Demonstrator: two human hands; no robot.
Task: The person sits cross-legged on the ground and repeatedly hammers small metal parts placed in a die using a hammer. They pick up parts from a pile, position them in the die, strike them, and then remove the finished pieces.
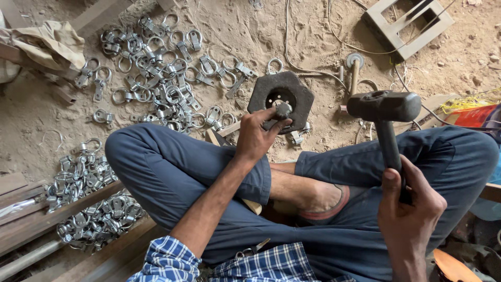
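Note:
I sit cross-legged on sandy ground in blue trousers. My left hand pinches a small dark metal piece and holds it upright on a thick dark hexagonal iron block that has a round hole in its middle. My right hand grips the dark handle of a heavy black hammer, whose head hangs raised to the right of the block, apart from it.
Several silver ring-and-clip fittings lie scattered on the sand at upper left, and another heap sits on wooden planks at lower left. A second hammer, loose wires and a grey wooden frame lie beyond the block.

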